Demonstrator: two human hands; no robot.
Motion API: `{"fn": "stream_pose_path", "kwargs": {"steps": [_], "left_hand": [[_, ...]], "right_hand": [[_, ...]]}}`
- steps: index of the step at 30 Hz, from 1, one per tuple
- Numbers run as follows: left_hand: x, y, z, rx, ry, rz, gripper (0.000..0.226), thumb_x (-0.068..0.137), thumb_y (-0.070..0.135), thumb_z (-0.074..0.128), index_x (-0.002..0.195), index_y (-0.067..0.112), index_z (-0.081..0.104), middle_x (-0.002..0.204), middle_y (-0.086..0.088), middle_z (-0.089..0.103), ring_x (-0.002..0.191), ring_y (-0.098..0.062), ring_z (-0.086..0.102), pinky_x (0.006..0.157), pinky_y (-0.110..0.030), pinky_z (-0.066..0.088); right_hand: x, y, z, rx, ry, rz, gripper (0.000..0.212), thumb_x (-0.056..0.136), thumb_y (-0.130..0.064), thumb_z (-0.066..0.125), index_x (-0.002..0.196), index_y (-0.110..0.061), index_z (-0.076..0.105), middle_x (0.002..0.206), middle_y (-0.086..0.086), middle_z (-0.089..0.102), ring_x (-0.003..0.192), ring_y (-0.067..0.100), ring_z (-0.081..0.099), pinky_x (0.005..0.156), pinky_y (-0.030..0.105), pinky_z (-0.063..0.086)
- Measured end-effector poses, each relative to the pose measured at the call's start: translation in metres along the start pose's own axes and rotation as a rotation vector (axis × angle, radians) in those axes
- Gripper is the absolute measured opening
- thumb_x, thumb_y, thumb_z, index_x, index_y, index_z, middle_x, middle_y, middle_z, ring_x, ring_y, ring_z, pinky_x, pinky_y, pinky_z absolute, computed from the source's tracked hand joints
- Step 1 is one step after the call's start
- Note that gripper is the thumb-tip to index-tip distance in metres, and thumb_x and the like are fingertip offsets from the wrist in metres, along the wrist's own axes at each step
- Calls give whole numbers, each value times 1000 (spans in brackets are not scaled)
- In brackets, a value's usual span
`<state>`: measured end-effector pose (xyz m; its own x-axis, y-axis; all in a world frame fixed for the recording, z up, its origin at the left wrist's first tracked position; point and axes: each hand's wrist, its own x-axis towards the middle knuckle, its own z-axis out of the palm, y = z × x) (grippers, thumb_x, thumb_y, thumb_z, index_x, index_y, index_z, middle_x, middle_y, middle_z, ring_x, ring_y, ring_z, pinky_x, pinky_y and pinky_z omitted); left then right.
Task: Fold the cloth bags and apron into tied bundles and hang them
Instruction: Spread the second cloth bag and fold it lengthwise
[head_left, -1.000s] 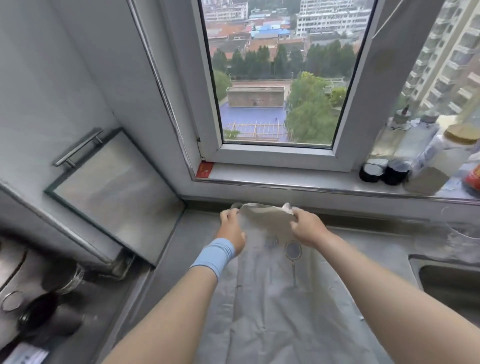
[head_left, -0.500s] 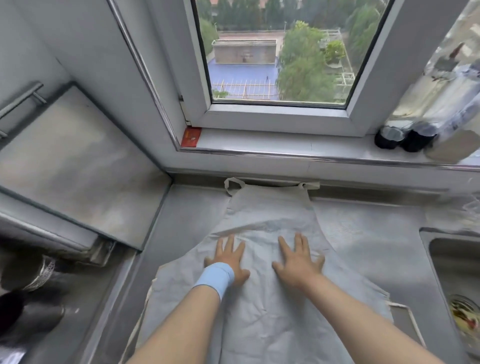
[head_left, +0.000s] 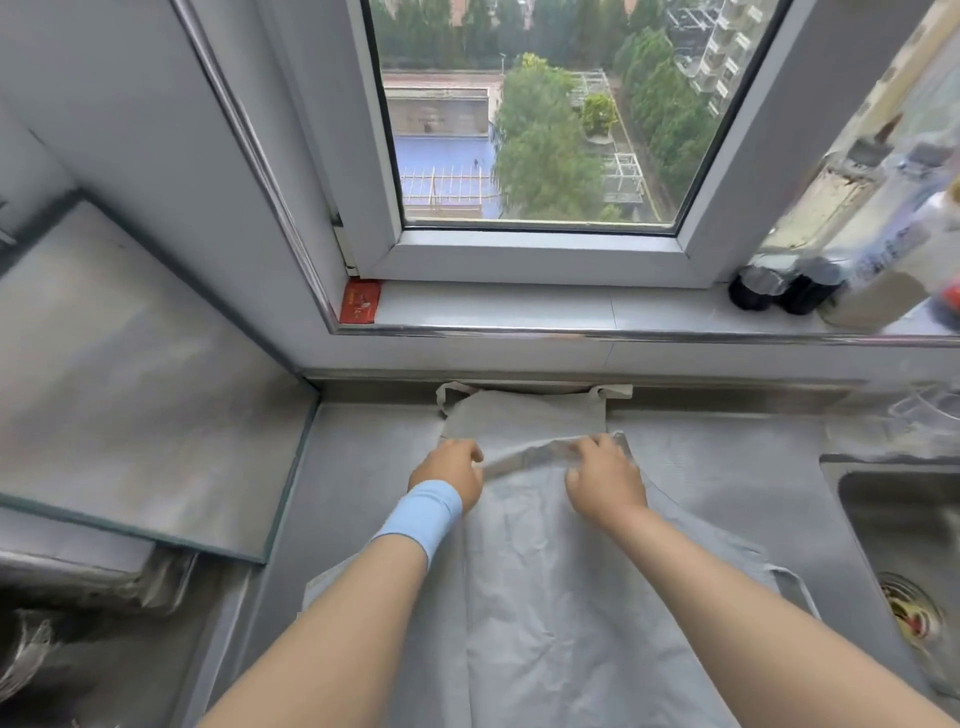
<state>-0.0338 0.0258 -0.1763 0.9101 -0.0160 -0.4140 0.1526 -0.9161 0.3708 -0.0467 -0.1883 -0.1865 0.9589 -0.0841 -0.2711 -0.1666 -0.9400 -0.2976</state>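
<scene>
A pale grey apron lies flat on the steel counter, its bib and neck strap up against the wall under the window. A second layer of pale cloth lies over its middle. My left hand, with a blue wristband, and my right hand each pinch the top edge of that upper layer, lifted slightly off the apron. A side tie trails to the right.
A steel board leans at the left by the stove area. A sink with a drain opens at the right. Bottles stand on the window sill, with a red card at its left end.
Half a second ago both hands pressed flat on the apron's middle. Now they have moved up toward the bib and pinch a cloth edge, raising it.
</scene>
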Motion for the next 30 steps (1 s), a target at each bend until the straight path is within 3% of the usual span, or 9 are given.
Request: {"fn": "stream_pose_path", "kwargs": {"steps": [4, 8, 10, 15, 19, 21, 23, 26, 30], "left_hand": [[28, 11, -14, -90, -11, -34, 43, 94, 27, 46, 137, 23, 45, 145, 0, 40, 125, -23, 49, 104, -37, 40], [55, 24, -10, -140, -34, -103, 64, 94, 26, 50, 150, 15, 20, 157, -5, 16, 135, -27, 39, 107, -38, 36], [64, 27, -8, -195, -38, -152, 70, 93, 26, 53, 151, 12, 16, 158, -7, 13, 137, -28, 36, 110, -38, 33], [84, 27, -5, -456, 26, -290, 57, 88, 26, 58, 139, 20, 34, 143, -11, 40, 115, -37, 56, 100, -43, 46], [84, 24, -11, -398, 56, -278, 34, 90, 25, 59, 121, 11, 56, 127, -13, 59, 114, -33, 57, 93, -33, 44], [77, 24, -20, -433, 81, -239, 11, 88, 24, 58, 89, 14, 64, 96, -13, 65, 90, -33, 61, 77, -29, 46], [67, 23, -31, -561, 102, -195, 9, 82, 21, 63, 75, 15, 62, 76, -5, 57, 70, -26, 52, 68, -27, 44], [42, 22, -52, -714, 138, -113, 12, 71, 18, 73, 81, 13, 68, 71, 0, 61, 65, -19, 52, 69, -34, 54], [-3, 17, -67, -703, 131, 29, 18, 69, 13, 74, 82, 22, 64, 78, 6, 68, 66, -12, 58, 61, -23, 47]], "right_hand": [[29, 0, -21, 264, 100, 145, 34, 94, -17, 47, 127, -17, 54, 137, 6, 40, 106, 31, 57, 79, 32, 41], [69, 11, -28, 463, 49, 237, 28, 91, -15, 51, 114, -18, 67, 128, 6, 57, 106, 28, 62, 86, 25, 41], [83, 14, -25, 563, -21, 262, 29, 90, -15, 54, 114, -17, 69, 116, 5, 68, 101, 27, 67, 89, 26, 48], [97, 10, -18, 725, 15, 236, 29, 83, -8, 58, 103, -16, 77, 82, -2, 72, 77, 15, 65, 74, 24, 50], [92, 1, -28, 873, 99, 140, 29, 78, 1, 61, 80, -24, 74, 89, -13, 73, 77, 9, 71, 75, 22, 55], [88, -1, -36, 922, 130, 110, 32, 77, 4, 62, 92, -22, 70, 90, -5, 73, 71, 6, 68, 75, 22, 55], [83, -1, -44, 927, 146, 90, 48, 75, 4, 64, 115, -23, 63, 86, -3, 71, 76, 10, 67, 83, 30, 55], [69, 0, -60, 818, 177, 69, 51, 77, 0, 62, 125, -18, 65, 93, -4, 70, 92, 15, 65, 90, 30, 51], [32, -1, -77, 616, 200, -22, 32, 82, -3, 55, 93, -24, 77, 89, -9, 61, 83, 12, 58, 71, 20, 38]]}}
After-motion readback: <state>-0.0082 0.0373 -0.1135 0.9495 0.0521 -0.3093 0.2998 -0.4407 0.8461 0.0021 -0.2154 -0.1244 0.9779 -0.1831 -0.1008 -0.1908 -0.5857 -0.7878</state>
